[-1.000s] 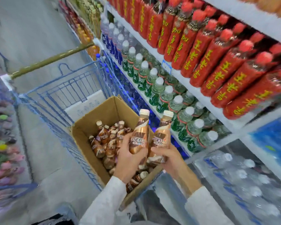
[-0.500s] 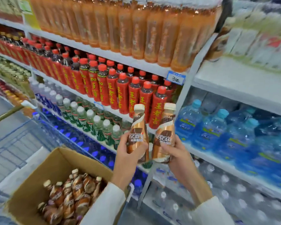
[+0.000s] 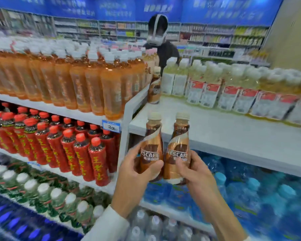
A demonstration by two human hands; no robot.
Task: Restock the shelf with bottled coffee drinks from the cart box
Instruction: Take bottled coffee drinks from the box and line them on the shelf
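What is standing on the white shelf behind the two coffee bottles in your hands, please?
One coffee bottle stands at the white shelf's back left corner, beside a row of pale yellow drinks. The held bottles cover a strip of its front edge.

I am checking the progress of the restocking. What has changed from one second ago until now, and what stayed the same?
The left bottle and right bottle rose from over the cart box to the front of the white shelf; the view turned too, so the box is out of sight. Unchanged: left hand and right hand each grip one bottle, upright, side by side; nothing was let go.
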